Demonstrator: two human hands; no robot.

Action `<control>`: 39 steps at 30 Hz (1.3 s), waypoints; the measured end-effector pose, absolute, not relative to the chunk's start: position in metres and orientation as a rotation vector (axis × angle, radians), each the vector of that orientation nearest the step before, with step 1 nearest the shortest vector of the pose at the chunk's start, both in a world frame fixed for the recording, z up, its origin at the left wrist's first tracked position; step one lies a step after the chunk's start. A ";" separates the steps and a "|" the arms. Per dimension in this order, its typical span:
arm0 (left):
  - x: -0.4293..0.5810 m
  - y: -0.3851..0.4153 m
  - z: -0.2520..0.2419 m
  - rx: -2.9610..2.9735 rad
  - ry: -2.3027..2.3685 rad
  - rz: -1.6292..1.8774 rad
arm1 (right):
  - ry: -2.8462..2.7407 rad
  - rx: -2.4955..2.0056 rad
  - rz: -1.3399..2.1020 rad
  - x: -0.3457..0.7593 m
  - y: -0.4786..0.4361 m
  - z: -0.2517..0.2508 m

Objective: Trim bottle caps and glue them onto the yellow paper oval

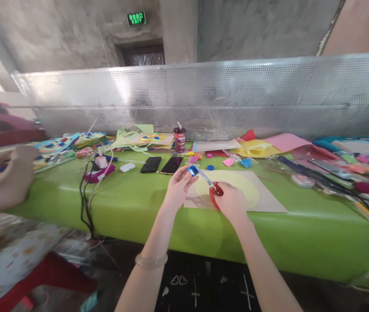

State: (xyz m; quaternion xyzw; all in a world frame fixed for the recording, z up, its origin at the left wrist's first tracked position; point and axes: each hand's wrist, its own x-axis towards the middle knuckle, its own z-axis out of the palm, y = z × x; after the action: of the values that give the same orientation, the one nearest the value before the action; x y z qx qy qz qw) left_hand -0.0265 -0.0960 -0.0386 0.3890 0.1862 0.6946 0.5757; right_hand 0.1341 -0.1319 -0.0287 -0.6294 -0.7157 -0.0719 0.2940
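Ctr frame, I see L hand [178,184] pinching blue piece [193,170], prob. to steady it by the scissors [205,177]; R hand [234,201] grips their handles, blades angled twd it.

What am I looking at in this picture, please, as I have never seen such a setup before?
There is no machine here: a camera worn on a person's head looks forward and down at their own bare hands. The right hand holds red-handled scissors; the left hand holds a small blue piece close to the blades. Beneath them, on a green-covered table, lies a pale sheet with a yellow oval. Farther back are two dark phones and a lidded cup with a straw.
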 end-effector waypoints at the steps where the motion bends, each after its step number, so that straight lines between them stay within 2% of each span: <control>1: -0.026 -0.097 -0.038 0.914 0.435 1.626 | -1.893 -1.682 -0.185 0.135 -0.132 -0.029; 12: -0.026 -0.099 -0.036 0.944 0.425 1.615 | -1.866 -1.591 -0.092 0.139 -0.136 -0.027; 22: -0.024 -0.106 -0.035 1.112 0.462 1.367 | -1.903 -1.591 -0.091 0.138 -0.134 -0.029; 39: -0.030 -0.110 -0.038 1.090 0.375 1.377 | -1.942 -1.657 -0.163 0.134 -0.137 -0.032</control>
State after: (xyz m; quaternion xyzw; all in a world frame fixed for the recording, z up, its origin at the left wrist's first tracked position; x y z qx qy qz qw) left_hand -0.0298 -0.1099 -0.0379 0.4745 0.1634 0.5998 0.6232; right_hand 0.1344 -0.1367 -0.0318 -0.6205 -0.7270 -0.0610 0.2876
